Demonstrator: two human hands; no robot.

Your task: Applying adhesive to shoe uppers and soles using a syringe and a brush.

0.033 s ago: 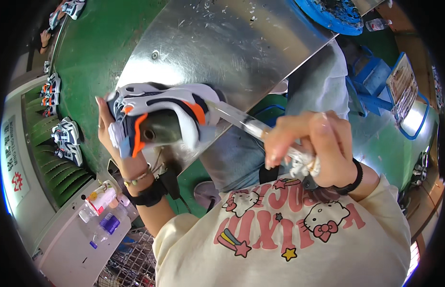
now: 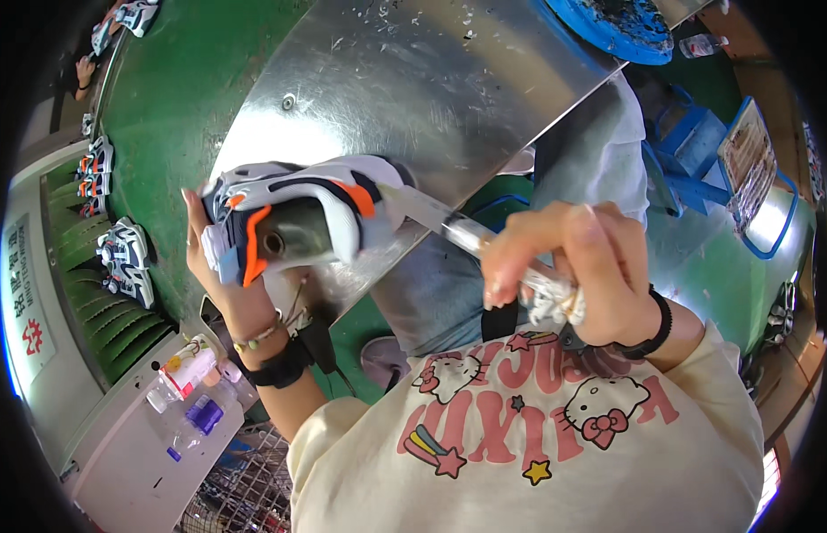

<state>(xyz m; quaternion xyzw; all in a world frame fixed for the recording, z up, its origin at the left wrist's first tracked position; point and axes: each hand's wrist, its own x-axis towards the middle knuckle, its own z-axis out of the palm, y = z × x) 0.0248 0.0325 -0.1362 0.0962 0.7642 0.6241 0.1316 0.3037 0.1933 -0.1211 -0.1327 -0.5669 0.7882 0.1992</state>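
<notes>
My left hand [image 2: 220, 275] is closed on one end of a grey and white sneaker [image 2: 342, 197] with orange and navy parts, held tilted over the metal table. Its opening faces me, and some of my fingers are hidden behind it. In my right hand [image 2: 600, 266] is a slim tool [image 2: 467, 233] with a clear, tube-like shaft. White crumpled material [image 2: 551, 300] surrounds its rear end, beneath my curled fingers. The tool's pale front end reaches the sneaker's right end; blur hides its exact kind and whether it touches.
The metal table [image 2: 387, 98] carries scattered specks and a blue round container [image 2: 613, 27] at the far right. Several sneakers [image 2: 125, 262] stand on a green rack at left. Bottles [image 2: 196, 417] lie on a white surface at lower left. A blue metal stand [image 2: 693, 147] is at right.
My right hand and the tool have moved slightly left. The sneaker has turned a little in my left hand, which keeps its hold.
</notes>
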